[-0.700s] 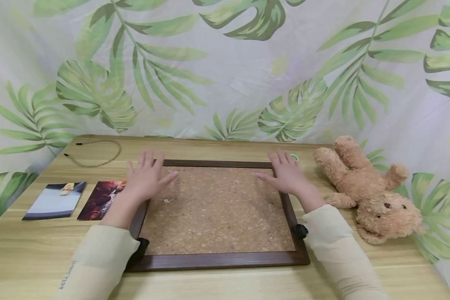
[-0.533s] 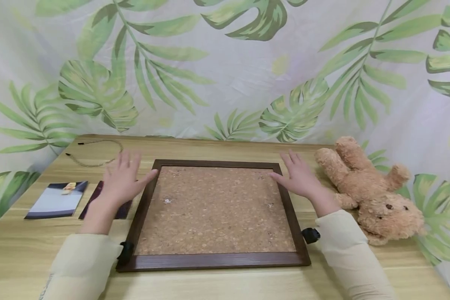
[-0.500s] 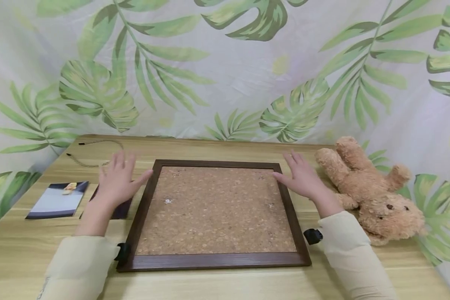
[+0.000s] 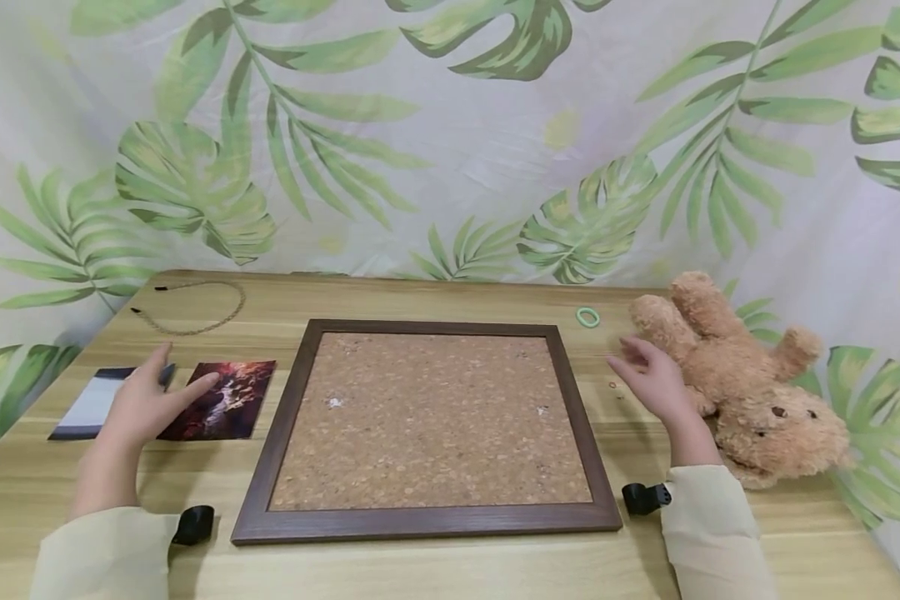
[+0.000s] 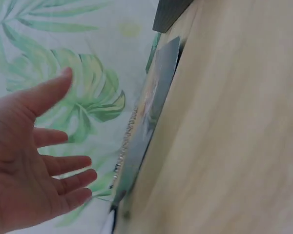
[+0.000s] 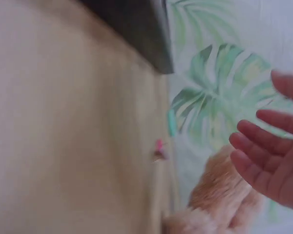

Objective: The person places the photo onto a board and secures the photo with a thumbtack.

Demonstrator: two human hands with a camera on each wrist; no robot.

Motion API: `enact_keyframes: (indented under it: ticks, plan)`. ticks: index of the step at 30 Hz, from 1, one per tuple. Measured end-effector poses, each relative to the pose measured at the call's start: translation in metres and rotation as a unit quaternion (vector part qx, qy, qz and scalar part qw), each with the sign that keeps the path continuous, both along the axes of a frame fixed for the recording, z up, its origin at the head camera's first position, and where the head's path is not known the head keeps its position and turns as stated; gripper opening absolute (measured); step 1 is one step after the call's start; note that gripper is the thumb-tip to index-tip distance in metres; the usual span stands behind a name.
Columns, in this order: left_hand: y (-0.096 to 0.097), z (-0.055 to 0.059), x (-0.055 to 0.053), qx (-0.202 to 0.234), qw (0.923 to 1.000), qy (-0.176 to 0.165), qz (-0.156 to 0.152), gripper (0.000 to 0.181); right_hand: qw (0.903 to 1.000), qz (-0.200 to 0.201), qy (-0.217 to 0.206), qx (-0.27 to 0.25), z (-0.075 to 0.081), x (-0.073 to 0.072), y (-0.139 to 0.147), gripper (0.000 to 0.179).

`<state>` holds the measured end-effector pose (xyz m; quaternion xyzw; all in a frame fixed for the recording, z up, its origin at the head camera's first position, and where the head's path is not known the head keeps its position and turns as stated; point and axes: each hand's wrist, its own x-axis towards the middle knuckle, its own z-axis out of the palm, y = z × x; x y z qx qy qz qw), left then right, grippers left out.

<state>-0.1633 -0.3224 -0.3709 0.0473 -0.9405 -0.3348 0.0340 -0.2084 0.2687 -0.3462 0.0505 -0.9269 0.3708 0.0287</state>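
A cork board [image 4: 431, 425] in a dark brown frame [image 4: 427, 522] lies on the table between my hands. My left hand [image 4: 141, 404] is above two picture cards, fingers extended and thumb spread. It partly covers the pale card [image 4: 93, 406]; the dark red card [image 4: 228, 400] lies just right of it. In the left wrist view, the left hand [image 5: 19, 165] holds nothing. My right hand [image 4: 656, 385] hovers beside the teddy bear [image 4: 727, 350], its fingers loosely bent. Nothing is in that palm in the right wrist view.
A cord [image 4: 228, 312] with dark ends curves at the table's back left. Behind the board's right corner lies a green ring [image 4: 588, 317]. Tiny items, one a small reddish loop [image 4: 612, 386], sit left of my right hand. A leaf-print cloth [image 4: 465, 150] hangs behind the table.
Both hands have moved apart from over the board, the left leftward to the cards, the right rightward to the bear. The green ring and small items are now uncovered. The board stays in place.
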Motion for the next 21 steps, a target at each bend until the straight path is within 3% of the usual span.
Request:
enact_keyframes:
  ticks: [6, 9, 14, 21]
  plan:
    - [-0.007, -0.011, 0.000, -0.025, 0.9990, -0.038, -0.008, 0.092, 0.9965, -0.055, -0.051, 0.037, -0.018, 0.000, 0.010, 0.041]
    - [-0.007, -0.014, -0.002, -0.040, 0.9983, -0.039, -0.012, 0.089, 0.9952, -0.062, -0.075, 0.008, -0.030, -0.003, 0.013, 0.030]
    - [-0.005, -0.020, -0.003, -0.072, 0.9973, -0.014, -0.008, 0.076, 0.9949, -0.082, -0.056, -0.016, -0.048, -0.007, 0.016, 0.020]
    - [-0.004, -0.024, -0.002, -0.084, 0.9964, 0.002, 0.001, 0.058, 0.9951, -0.094, -0.032, 0.001, -0.053, -0.008, 0.014, 0.014]
